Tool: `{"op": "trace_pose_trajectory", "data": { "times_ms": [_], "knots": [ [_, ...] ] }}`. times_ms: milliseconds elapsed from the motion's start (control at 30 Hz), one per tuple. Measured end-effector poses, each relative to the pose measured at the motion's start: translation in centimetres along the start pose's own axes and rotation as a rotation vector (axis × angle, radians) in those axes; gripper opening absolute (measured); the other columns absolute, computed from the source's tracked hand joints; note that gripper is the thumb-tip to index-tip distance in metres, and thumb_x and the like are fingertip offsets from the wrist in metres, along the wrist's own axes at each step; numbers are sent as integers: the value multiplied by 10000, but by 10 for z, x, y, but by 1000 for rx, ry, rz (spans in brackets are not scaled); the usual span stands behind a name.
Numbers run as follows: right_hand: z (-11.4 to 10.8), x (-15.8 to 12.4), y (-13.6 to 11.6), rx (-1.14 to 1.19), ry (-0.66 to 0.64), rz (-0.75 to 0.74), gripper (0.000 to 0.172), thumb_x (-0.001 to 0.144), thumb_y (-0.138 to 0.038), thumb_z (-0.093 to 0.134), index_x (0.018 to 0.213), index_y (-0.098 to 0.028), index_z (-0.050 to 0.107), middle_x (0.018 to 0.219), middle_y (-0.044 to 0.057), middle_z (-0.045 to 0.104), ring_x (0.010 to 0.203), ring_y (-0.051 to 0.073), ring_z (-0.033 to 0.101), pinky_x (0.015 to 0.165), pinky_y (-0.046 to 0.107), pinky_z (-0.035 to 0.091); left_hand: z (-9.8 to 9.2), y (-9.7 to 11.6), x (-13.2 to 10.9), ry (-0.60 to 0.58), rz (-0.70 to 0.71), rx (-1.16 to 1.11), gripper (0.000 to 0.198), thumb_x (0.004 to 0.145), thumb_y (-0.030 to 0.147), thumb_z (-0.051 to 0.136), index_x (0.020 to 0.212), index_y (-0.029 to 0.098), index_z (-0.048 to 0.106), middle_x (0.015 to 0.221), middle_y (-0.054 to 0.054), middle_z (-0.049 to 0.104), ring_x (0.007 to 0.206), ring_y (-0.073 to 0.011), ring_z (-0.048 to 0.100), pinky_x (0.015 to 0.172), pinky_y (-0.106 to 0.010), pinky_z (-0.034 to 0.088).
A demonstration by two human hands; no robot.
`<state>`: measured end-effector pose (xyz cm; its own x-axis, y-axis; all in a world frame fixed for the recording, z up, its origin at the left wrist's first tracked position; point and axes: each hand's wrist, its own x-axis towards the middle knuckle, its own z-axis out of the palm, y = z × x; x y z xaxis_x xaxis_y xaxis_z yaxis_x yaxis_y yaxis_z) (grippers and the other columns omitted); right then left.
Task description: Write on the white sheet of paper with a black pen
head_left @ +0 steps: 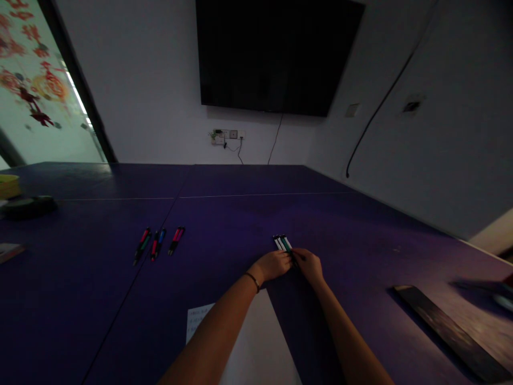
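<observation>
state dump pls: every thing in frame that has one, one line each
left hand, closed on near end of pen bundle
right hand, closed on same bundle
pen bundle, side by side, far ends poking past the hands
loose pens, lying flat on the table in three small groups, untouched
TV, screen dark
paper sheet, flat, partly under the left forearm
dark strip, flat on the table, untouched

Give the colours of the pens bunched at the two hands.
The pens look white and teal-green with dark tips; head view, dimly lit.
</observation>
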<state>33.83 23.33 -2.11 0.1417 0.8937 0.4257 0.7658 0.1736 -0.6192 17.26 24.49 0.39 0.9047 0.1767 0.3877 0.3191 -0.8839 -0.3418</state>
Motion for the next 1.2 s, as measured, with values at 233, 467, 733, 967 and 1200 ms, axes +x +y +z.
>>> {"op": "trace_pose_trajectory", "data": {
  "times_ms": [233,467,733,967,1200],
  "knots": [
    [0,1,-1,30,33,10,276,714,-326,444,812,-203,670,833,51,668,782,183,606,724,286,450,-4,4,0,43,-56,-18,185,823,105,412,946,122,549,969,-58,613,963,-119,521,864,-256,375],
    [-4,0,-8,69,179,71,399,735,-424,404,861,-146,661,846,98,667,762,212,608,688,306,449,-41,-17,-14,188,-375,-16,293,842,93,339,1099,109,478,1162,-86,523,1098,-148,444,949,-319,342],
    [-45,-2,-75,291,357,94,464,774,-483,357,830,-112,630,784,111,662,660,182,594,620,291,456,-124,-5,-99,494,-814,-213,271,855,223,356,1062,153,517,1067,-80,584,1019,-150,515,874,-333,444],
    [-46,-134,-156,130,-296,-370,289,788,-334,445,1008,-232,602,1040,70,605,974,204,533,827,351,429,-146,64,-198,290,-1029,-240,284,825,259,400,1053,152,530,1075,-97,581,998,-183,533,850,-355,456],
    [24,-229,-112,-204,-460,-407,493,702,-362,549,1183,-285,471,1278,40,420,1182,301,327,910,452,336,-164,145,-265,295,-1139,-159,351,814,281,412,1154,199,445,1109,-70,564,977,-169,546,824,-307,471]
  ]
}}
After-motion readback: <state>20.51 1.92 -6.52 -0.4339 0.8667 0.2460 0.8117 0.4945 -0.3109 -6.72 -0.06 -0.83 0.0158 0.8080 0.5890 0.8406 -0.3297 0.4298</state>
